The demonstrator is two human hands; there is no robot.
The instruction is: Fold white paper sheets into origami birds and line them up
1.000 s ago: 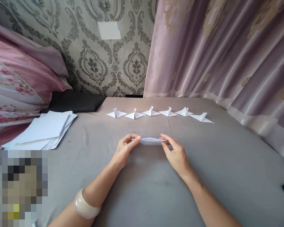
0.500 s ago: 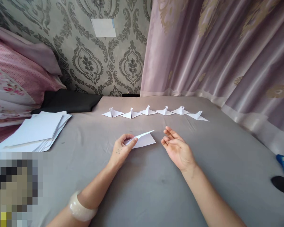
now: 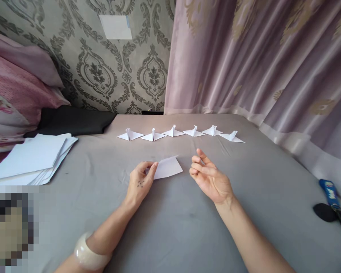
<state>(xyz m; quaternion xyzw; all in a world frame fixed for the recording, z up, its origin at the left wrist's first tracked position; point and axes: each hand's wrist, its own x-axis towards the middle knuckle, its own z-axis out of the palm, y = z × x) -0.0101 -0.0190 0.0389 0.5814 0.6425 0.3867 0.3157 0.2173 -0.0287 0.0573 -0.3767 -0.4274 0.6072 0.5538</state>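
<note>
Between the thumb and fingers of my left hand (image 3: 142, 179) is a folded sheet of white paper (image 3: 169, 168), its free end pointing right. My left fingers cover the paper's near-left end. My right hand (image 3: 211, 177) is raised just right of the paper, not touching it, with the palm turned inward and the fingers partly curled and apart. Nothing is in it. Beyond both hands stands a row of several folded white paper birds (image 3: 173, 131) on the grey cloth surface (image 3: 170, 223).
A stack of white paper sheets (image 3: 31, 155) lies at the left, by a black folded cloth (image 3: 71, 121). At the right edge are a blue item (image 3: 329, 192) and a black oval object (image 3: 325, 212). A purple curtain (image 3: 216, 57) hangs behind on the right.
The folded paper has turned in my left hand, so its broad face shows more. My right fingers have shifted slightly. The whole view has moved a little to the right.
</note>
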